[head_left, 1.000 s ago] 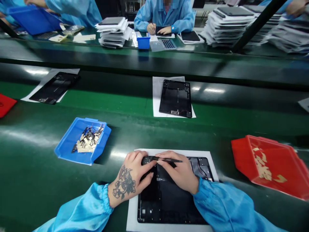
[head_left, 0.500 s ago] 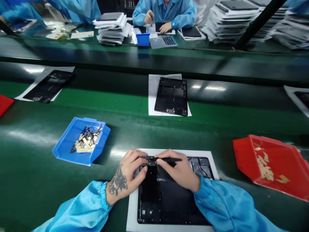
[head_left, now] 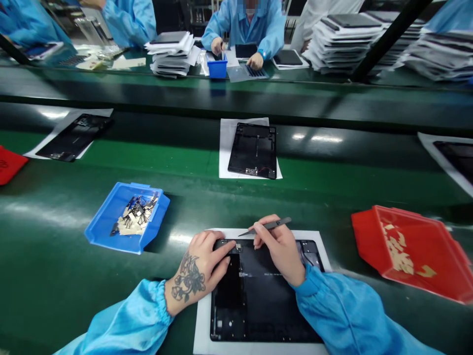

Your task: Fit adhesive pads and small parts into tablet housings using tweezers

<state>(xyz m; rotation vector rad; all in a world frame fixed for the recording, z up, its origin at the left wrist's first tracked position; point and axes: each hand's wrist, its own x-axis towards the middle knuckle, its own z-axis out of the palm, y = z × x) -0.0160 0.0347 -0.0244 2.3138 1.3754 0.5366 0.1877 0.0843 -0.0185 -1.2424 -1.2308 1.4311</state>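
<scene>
in the head view, the right hand (head_left: pixel 280 246) is gripping tweezers (head_left: pixel 275 224) near the tablet (head_left: pixel 273 308); the left hand (head_left: pixel 197 271), loosely spread, is touching its corner. the tablet is lying on paper (head_left: pixel 201 325), seeming light, stiff, fragile; edges are probably offering the safest hold.

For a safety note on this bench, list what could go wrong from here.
1. The right hand holds a dark pointed tool with its tip close to the left hand; a slip might prick a finger or scratch the open device.
2. The left hand's bare fingers rest on the device's upper left corner, so they could smudge or nudge something there.
3. The white sheet beneath might slide, shifting the device.
</scene>
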